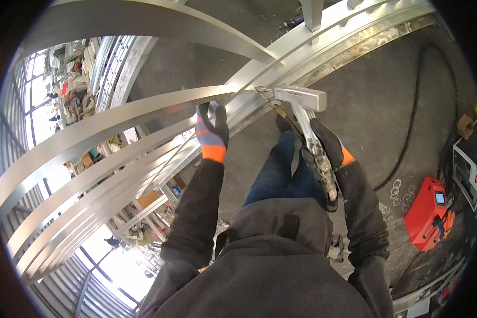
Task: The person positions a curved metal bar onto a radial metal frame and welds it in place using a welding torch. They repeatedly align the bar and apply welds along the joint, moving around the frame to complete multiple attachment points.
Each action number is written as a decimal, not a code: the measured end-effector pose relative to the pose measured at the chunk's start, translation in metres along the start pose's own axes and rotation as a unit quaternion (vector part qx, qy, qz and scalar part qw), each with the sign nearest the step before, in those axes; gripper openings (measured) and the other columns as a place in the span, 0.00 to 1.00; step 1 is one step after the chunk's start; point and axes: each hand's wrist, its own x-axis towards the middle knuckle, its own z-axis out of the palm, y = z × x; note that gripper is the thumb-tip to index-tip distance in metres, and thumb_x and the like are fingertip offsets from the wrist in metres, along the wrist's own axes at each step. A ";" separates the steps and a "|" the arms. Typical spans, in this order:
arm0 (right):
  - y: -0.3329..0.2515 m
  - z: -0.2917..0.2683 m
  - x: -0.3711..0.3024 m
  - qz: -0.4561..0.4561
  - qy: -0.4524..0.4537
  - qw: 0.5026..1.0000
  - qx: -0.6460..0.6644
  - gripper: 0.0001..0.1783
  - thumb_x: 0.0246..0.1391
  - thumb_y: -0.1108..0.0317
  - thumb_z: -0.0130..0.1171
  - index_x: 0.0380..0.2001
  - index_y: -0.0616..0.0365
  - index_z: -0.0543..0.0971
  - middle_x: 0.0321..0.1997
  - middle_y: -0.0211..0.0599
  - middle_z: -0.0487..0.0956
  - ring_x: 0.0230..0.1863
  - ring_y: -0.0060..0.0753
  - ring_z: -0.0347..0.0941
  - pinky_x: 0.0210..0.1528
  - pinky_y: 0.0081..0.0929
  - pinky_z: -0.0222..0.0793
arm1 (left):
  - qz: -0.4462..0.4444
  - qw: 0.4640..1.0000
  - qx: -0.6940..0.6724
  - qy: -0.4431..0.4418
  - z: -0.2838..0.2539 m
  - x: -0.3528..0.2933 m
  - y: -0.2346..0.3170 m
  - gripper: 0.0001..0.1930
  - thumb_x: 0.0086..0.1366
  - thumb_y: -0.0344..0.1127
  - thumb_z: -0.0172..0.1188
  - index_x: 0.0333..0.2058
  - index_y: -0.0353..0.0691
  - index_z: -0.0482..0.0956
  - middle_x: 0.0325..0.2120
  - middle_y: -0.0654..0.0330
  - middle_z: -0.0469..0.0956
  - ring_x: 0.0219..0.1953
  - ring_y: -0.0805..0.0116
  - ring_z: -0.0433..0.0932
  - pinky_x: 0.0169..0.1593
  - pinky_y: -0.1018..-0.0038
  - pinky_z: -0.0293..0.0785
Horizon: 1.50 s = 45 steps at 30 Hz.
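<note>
My right hand, in a dark glove with an orange cuff, is closed round the handle of a silver welding gun. The gun's narrow nozzle points left, close to where a metal slat meets a long metal rail. My left hand, in a grey and orange glove, is raised beside this joint. Its thumb and fingers curl about the slat's lower edge near its end; the fingertips are partly hidden.
Several parallel slats fan out at left. A red machine with a small display stands on the floor at right, by metal rings. A black hose curves across the dark floor. Cluttered shelving lies beyond the slats.
</note>
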 end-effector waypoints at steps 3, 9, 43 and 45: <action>0.006 -0.002 -0.010 -0.012 -0.029 0.999 0.043 0.31 0.69 0.38 0.51 0.53 0.57 0.77 0.30 0.36 0.80 0.20 0.24 0.71 0.19 0.25 0.68 | 0.016 0.999 -0.003 0.043 -0.025 -0.040 -0.005 0.19 0.73 0.28 0.58 0.61 0.34 0.73 0.55 0.53 0.80 0.54 0.64 0.80 0.60 0.69 0.74; 0.031 -0.005 0.003 0.025 -0.011 0.999 0.045 0.35 0.70 0.36 0.48 0.58 0.58 0.74 0.32 0.40 0.80 0.18 0.24 0.71 0.16 0.23 0.68 | -0.097 0.987 -0.044 0.117 -0.075 -0.057 -0.037 0.18 0.73 0.30 0.61 0.58 0.33 0.72 0.52 0.52 0.82 0.53 0.66 0.81 0.59 0.69 0.75; 0.087 0.070 0.053 0.069 -0.002 0.997 0.020 0.32 0.67 0.36 0.54 0.55 0.54 0.75 0.33 0.37 0.81 0.23 0.27 0.74 0.22 0.27 0.71 | -0.035 0.999 0.000 0.023 -0.119 -0.010 -0.049 0.10 0.65 0.34 0.68 0.42 0.36 0.87 0.33 0.53 0.87 0.38 0.58 0.85 0.45 0.66 0.77; 0.086 0.071 0.053 0.071 -0.011 0.997 0.034 0.34 0.66 0.36 0.56 0.58 0.56 0.74 0.34 0.40 0.81 0.23 0.29 0.75 0.24 0.28 0.72 | -0.023 1.000 0.006 0.014 -0.120 -0.011 -0.049 0.09 0.67 0.30 0.68 0.44 0.34 0.84 0.35 0.56 0.87 0.38 0.66 0.84 0.45 0.70 0.78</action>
